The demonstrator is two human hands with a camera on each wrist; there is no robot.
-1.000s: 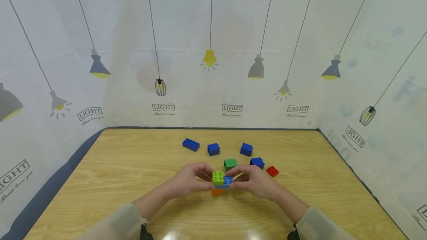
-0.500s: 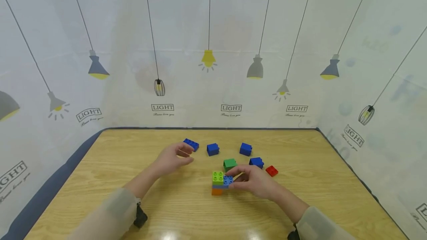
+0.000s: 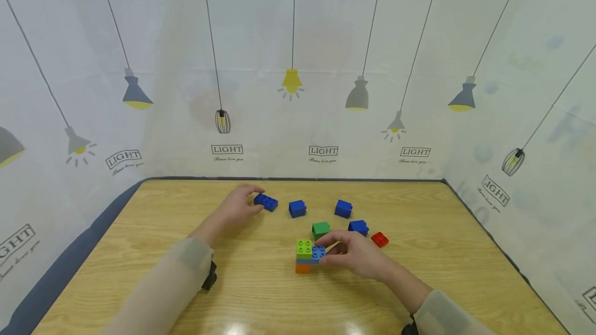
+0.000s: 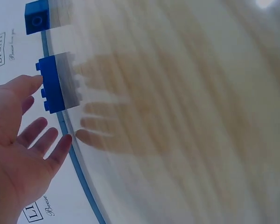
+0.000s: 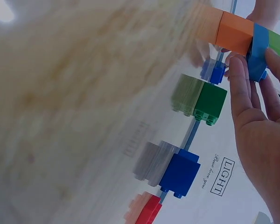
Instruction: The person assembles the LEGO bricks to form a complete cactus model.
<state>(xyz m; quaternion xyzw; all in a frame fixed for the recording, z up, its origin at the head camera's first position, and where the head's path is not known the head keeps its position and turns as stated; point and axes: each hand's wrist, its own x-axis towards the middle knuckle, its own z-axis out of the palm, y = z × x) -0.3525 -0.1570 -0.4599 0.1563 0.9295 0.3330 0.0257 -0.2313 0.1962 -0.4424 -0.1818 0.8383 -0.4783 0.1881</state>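
Near the front middle of the table a small stack of toy bricks stands: an orange brick (image 3: 302,268) at the bottom, a light blue brick (image 3: 318,253) across it, a lime green brick (image 3: 304,248) on top at the left. The light blue brick overhangs to the right, where my right hand (image 3: 357,255) pinches its end between thumb and fingers. Farther back on the left, my left hand (image 3: 238,207) is at a long dark blue brick (image 3: 266,202), thumb and index finger on either side of it. In the left wrist view its other fingers (image 4: 61,150) are spread loosely.
Behind the stack lies a green brick (image 3: 321,229). Three dark blue bricks, one of them (image 3: 297,209) beside the long one, lie toward the back and right. A flat red brick (image 3: 380,239) is on the right. A fabric wall with printed lamps borders the table (image 3: 163,221).
My left hand has let go of the stack and moved back and left to the long dark blue brick. The right hand keeps its hold on the light blue brick.
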